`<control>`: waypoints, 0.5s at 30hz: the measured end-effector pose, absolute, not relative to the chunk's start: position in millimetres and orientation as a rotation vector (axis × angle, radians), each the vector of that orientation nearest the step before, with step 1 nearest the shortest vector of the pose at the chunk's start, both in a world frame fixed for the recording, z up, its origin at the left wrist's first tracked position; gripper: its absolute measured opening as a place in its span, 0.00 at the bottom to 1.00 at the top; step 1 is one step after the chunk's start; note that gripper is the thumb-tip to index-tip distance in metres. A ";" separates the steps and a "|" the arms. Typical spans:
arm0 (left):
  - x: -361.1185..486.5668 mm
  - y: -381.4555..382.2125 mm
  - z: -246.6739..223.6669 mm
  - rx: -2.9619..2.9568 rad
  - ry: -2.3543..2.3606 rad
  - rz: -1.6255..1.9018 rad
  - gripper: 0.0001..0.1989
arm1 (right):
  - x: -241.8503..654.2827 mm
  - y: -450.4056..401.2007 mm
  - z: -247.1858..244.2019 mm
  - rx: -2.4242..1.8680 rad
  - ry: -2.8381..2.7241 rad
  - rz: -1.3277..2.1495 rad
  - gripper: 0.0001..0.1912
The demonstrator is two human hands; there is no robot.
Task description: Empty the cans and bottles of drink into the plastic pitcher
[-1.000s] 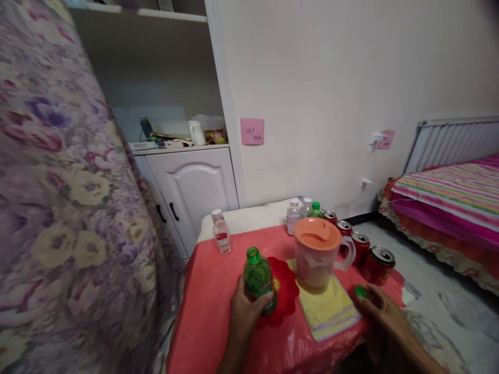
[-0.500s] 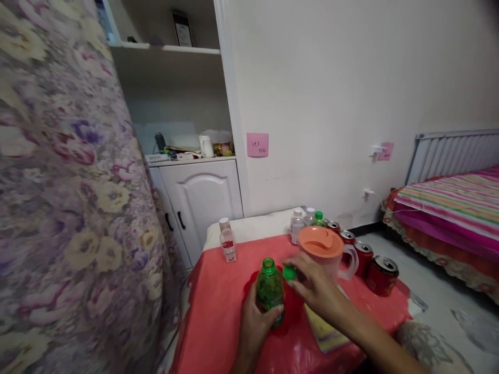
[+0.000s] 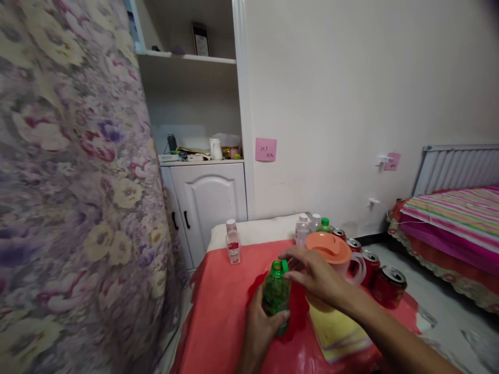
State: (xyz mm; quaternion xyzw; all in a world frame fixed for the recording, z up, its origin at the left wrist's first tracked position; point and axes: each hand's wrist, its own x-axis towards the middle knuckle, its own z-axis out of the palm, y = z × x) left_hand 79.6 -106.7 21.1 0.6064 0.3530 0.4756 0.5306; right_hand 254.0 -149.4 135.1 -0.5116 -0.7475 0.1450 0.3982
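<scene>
My left hand is wrapped round a green bottle, which stands upright with its mouth uncovered at the top. Between the fingertips of my right hand is a green cap, tilted on its edge right beside the bottle's mouth. An orange-lidded pitcher stands just behind my right hand. Under my right forearm a yellow booklet lies on the red cloth.
A small clear bottle stands at the table's back left. Other bottles are at the back, with several red cans along the right. A floral curtain hangs left; a bed is at right.
My right hand has brought the green cap leftward, up against the bottle's mouth. The cap has turned onto its edge. The camera view has shifted slightly, moving the scene right and down.
</scene>
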 end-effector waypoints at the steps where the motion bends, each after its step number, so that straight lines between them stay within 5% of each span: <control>1: 79.6 -106.4 21.0 1.452 0.844 1.137 0.38 | 254.7 -149.3 140.4 -1.301 -1.925 0.361 0.17; 15: 82.8 -105.3 19.7 1.436 0.881 1.140 0.37 | 259.5 -130.7 191.6 -1.136 -2.580 0.268 0.20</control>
